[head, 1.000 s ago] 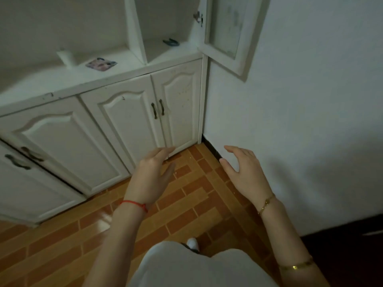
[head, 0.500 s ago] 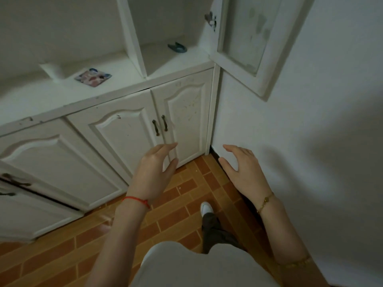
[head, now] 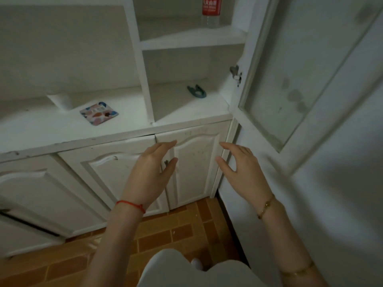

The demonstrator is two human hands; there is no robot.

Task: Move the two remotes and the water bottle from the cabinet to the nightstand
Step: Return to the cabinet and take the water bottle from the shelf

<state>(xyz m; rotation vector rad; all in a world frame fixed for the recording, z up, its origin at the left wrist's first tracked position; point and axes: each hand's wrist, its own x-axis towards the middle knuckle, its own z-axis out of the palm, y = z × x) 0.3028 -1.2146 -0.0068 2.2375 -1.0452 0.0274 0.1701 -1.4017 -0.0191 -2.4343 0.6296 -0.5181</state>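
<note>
Both hands are raised in front of the white cabinet (head: 186,129), nothing carried. Left hand (head: 149,172): fingers spread loosely, thumb apart, empty, in front of the lower doors. Right hand (head: 242,170): fingers likewise open and curved, empty, in front of the cabinet's right edge.

The water bottle (head: 210,11), clear with a red label, is seen standing upright on the upper shelf (head: 186,38) of the open compartment, toward its right side; its top is cut off by the frame edge. It is well above both hands. The glass door (head: 290,90) stands swung open to the right.

No remotes can be made out. On the lower shelf only a small dark teal object (head: 196,91) is noted; on the tabletop (head: 41,129) to the left, a patterned coaster (head: 99,113) and a white cup (head: 61,100). The nightstand is not in view.

Progress, judged: the bottle is not yet moved. Whether the remotes are already delivered or lie out of sight cannot be told. A reach upward to the bottle seems the likely next step.
</note>
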